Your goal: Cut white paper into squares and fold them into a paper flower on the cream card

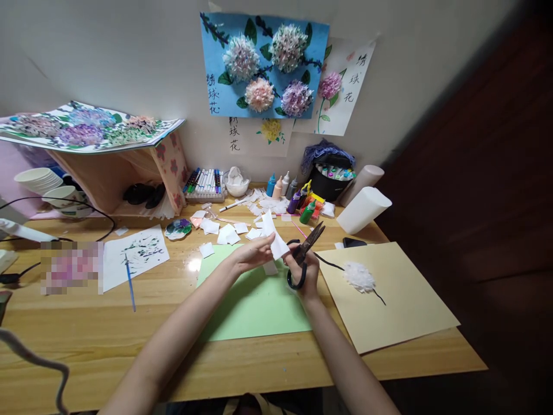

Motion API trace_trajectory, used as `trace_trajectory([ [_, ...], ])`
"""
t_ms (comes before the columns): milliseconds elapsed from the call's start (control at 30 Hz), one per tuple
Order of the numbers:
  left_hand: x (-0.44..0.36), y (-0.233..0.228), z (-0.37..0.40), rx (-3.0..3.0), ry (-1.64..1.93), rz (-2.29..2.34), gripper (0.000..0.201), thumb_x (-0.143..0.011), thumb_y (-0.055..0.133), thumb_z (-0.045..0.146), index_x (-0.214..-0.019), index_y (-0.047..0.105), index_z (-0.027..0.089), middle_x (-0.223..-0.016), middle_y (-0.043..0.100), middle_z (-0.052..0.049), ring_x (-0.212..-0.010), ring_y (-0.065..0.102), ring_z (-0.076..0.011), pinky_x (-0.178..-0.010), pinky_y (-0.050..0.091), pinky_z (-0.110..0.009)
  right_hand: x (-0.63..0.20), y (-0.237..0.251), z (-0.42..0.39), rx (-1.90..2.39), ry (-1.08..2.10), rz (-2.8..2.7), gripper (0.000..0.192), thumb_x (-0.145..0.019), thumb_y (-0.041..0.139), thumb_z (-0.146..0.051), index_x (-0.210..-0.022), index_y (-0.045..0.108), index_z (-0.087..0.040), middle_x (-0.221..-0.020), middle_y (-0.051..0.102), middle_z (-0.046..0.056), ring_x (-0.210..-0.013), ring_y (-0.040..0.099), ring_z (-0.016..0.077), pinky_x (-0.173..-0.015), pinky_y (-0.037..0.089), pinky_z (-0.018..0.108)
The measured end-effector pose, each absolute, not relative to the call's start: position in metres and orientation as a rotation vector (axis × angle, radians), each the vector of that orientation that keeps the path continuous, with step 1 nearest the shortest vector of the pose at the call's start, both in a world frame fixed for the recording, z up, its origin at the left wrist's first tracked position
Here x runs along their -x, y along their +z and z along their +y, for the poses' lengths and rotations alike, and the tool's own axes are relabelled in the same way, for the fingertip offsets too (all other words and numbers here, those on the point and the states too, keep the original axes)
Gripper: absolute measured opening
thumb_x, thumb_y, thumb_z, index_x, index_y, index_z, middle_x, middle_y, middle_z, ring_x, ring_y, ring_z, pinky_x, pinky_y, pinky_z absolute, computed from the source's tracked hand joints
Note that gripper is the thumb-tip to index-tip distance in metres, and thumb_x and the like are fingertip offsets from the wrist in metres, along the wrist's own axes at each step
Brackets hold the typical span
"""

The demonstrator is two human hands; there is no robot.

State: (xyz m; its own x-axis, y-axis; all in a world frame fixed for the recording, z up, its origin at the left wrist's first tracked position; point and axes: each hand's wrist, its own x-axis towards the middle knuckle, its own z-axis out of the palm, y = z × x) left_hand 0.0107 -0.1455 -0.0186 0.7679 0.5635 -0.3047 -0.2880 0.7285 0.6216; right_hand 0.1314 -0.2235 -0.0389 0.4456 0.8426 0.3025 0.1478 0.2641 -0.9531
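Note:
Between the fingers of my left hand [254,253] is a folded piece of white paper [276,239], held up above a green sheet [254,314]. My right hand [307,274] grips scissors [309,245] with black handles; their dark, stained blades point up and away to the right. The fingertips of my right hand come close to the paper's lower edge; whether they touch it I cannot tell. Another white strip [271,268] shows just below my left hand. To the right, a cream sheet [389,317] bears a fluffy white paper flower [359,277] on a black drawn stem.
White paper squares [228,234] lie scattered behind the green sheet. Paint bottles [308,212], a marker tray [205,184], a black pen bag [330,178] and a paper roll [364,210] stand along the wall. Left are a paint palette [178,229] and a blue brush [130,285].

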Motion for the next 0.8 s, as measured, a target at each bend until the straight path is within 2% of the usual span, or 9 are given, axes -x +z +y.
trace_trajectory([
  [167,-0.011,-0.009,-0.145,-0.766,0.771,0.566,0.028,-0.070,0.070,0.036,-0.075,0.056,0.012,-0.069,0.060,-0.001,-0.068,0.056,-0.0090,-0.069,0.043,-0.020,-0.125,-0.034,-0.221,1.271,0.779,-0.943,0.026,-0.071,0.063,-0.038,-0.079,0.054,-0.015,-0.058,0.055,-0.001,-0.051,0.053,0.0120,-0.050,0.045,0.024],
  [267,-0.004,-0.004,-0.137,-0.888,0.946,0.675,0.037,-0.067,0.070,0.043,-0.081,0.055,0.012,-0.072,0.061,-0.002,-0.067,0.057,-0.0099,-0.064,0.044,-0.020,-0.124,-0.030,-0.220,1.136,1.049,-0.927,0.035,-0.073,0.060,-0.048,-0.083,0.053,-0.016,-0.057,0.054,-0.002,-0.053,0.054,0.0123,-0.057,0.048,0.026],
  [433,0.016,0.000,-0.115,-0.967,1.213,0.821,0.046,-0.058,0.073,0.047,-0.084,0.053,0.015,-0.071,0.062,0.000,-0.064,0.059,-0.0110,-0.060,0.045,-0.021,-0.128,-0.026,-0.225,0.818,1.718,-1.033,0.076,-0.064,0.030,-0.083,-0.083,0.055,-0.014,-0.058,0.058,0.003,-0.052,0.057,0.0157,-0.058,0.051,0.033],
  [533,0.025,0.001,-0.107,-0.991,1.270,0.843,0.045,-0.059,0.072,0.048,-0.084,0.054,0.015,-0.068,0.062,0.000,-0.062,0.059,-0.0114,-0.058,0.046,-0.022,-0.130,-0.029,-0.231,0.699,1.983,-1.183,0.088,-0.056,0.017,-0.089,-0.083,0.054,-0.013,-0.059,0.060,0.006,-0.050,0.059,0.0174,-0.055,0.050,0.033],
  [800,0.026,-0.003,-0.106,-1.003,1.223,0.842,0.044,-0.060,0.072,0.047,-0.084,0.056,0.014,-0.064,0.062,0.000,-0.059,0.060,-0.0111,-0.058,0.046,-0.022,-0.126,-0.033,-0.230,0.669,2.092,-1.185,0.091,-0.055,0.008,-0.088,-0.079,0.053,-0.013,-0.054,0.058,0.005,-0.043,0.057,0.0152,-0.046,0.047,0.026],
])
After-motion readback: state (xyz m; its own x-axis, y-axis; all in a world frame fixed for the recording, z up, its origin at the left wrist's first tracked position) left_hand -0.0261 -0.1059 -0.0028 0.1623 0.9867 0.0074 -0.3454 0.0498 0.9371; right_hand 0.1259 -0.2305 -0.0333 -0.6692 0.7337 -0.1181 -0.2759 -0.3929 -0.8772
